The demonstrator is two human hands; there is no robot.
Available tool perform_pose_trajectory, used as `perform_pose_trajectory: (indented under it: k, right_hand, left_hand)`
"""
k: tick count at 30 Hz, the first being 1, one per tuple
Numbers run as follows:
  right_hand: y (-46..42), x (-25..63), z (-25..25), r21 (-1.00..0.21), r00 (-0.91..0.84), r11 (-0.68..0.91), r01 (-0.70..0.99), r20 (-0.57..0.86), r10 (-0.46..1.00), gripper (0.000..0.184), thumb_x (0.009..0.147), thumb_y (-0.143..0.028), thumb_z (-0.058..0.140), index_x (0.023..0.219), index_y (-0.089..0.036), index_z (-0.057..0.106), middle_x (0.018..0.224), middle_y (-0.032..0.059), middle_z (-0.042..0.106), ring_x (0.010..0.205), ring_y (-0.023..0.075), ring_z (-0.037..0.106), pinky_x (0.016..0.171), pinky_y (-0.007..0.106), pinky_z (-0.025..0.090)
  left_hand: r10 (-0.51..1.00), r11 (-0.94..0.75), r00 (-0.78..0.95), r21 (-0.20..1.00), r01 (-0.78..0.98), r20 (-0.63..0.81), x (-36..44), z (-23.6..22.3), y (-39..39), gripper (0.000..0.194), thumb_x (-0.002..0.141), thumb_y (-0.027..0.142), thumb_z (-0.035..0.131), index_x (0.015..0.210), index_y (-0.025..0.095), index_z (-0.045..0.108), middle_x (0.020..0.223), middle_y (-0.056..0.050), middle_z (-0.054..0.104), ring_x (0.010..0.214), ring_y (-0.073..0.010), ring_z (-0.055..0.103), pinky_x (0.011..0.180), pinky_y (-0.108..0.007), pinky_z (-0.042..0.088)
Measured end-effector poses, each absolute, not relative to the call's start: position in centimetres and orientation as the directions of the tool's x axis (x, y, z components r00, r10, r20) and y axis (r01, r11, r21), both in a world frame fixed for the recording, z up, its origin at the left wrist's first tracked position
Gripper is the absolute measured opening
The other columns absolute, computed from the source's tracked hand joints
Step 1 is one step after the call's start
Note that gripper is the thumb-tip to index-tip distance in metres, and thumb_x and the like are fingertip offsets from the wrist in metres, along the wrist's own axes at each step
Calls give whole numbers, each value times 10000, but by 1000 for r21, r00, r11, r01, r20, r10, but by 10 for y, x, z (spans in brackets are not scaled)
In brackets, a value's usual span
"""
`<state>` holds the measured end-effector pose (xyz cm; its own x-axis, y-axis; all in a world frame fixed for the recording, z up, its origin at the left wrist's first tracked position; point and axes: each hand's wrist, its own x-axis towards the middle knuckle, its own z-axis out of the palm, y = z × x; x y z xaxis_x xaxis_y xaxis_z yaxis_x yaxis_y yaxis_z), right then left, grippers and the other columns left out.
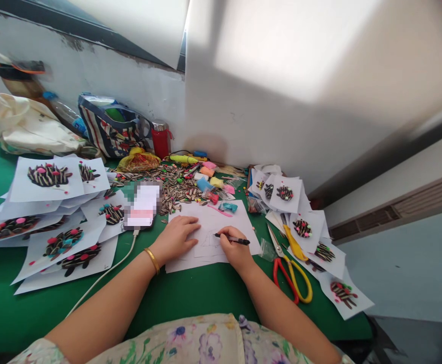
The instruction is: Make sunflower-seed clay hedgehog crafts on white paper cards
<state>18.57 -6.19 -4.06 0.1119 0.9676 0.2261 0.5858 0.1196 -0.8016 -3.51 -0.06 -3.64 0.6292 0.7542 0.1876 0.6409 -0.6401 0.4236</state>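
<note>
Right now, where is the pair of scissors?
In the head view, the scissors lie on the green table, right of the right hand.

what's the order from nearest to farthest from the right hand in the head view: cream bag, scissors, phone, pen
From the right hand:
1. pen, held in its fingers
2. scissors, just to its right
3. phone, to the left, past the left hand
4. cream bag, far left, at the back
</note>
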Motion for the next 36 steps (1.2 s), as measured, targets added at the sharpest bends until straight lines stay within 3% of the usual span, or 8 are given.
perform_pose_trajectory:
  k: [12,36]
  right_hand:
    - [-60,186,-41,-800,98,139,584,240,966,178,844,-223,502,899,-221,672,875,22,684,843,200,627,781,313,482]
    - [-62,186,-40,-806,115,113,582,218,969,156,798,-203,507,807,-216,662,741,9,650,718,187,593,689,291,451]
  left_hand:
    - [759,-634,627,425,646,178,-35,-35,-1,421,803,298,664,1215,212,660,1345,-99,578,1227,-299,506,1076,-460,373]
    - [753,-643,628,423,638,197,-36,-39,0,420,811,302,649,1222,214,656,1341,-98,582,1225,-293,510,1076,-468,372]
